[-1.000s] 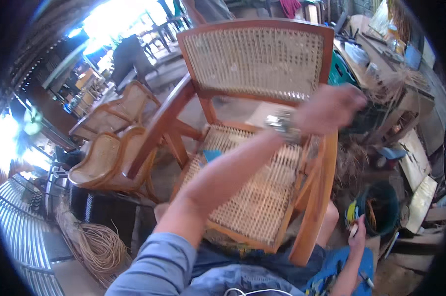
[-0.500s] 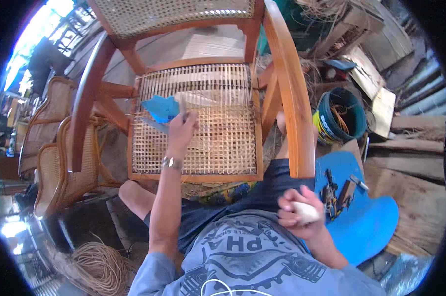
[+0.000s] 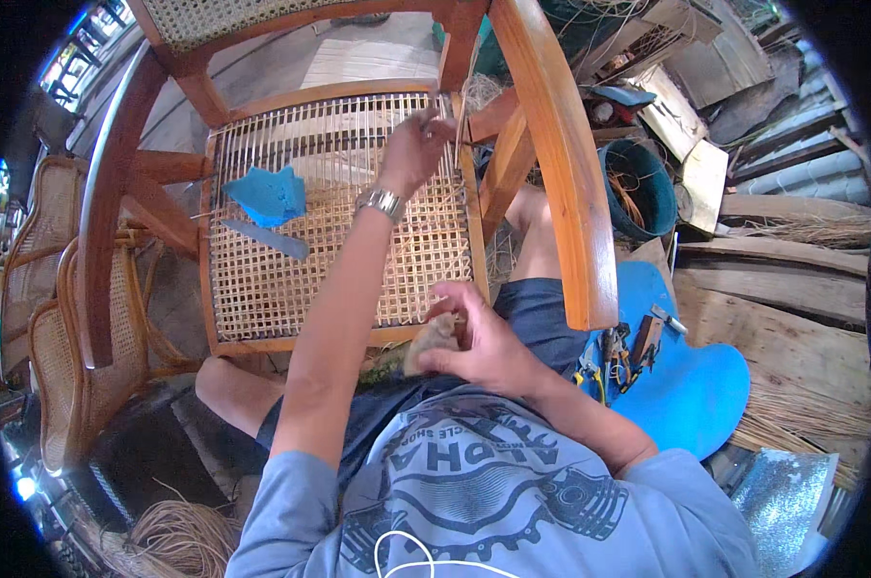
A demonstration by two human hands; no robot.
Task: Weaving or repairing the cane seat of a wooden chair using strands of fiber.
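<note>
The wooden chair (image 3: 561,164) occupies the upper centre of the frame, its woven seat (image 3: 262,299) facing up. The left hand (image 3: 418,152) is located at the upper right part of the seat; its fingers are bent, and whether they pinch a strand cannot be told. The right hand (image 3: 493,352) is located at the front edge of the seat, centre of frame, with thumb and curved fingers closed around a beige wad (image 3: 432,345). A blue piece (image 3: 270,196) and a grey strip (image 3: 265,238) lie on the seat, left of centre. Hand tools (image 3: 617,358) lie on a blue plastic panel (image 3: 696,390) at right. A bucket (image 3: 640,217) stands at upper right.
</note>
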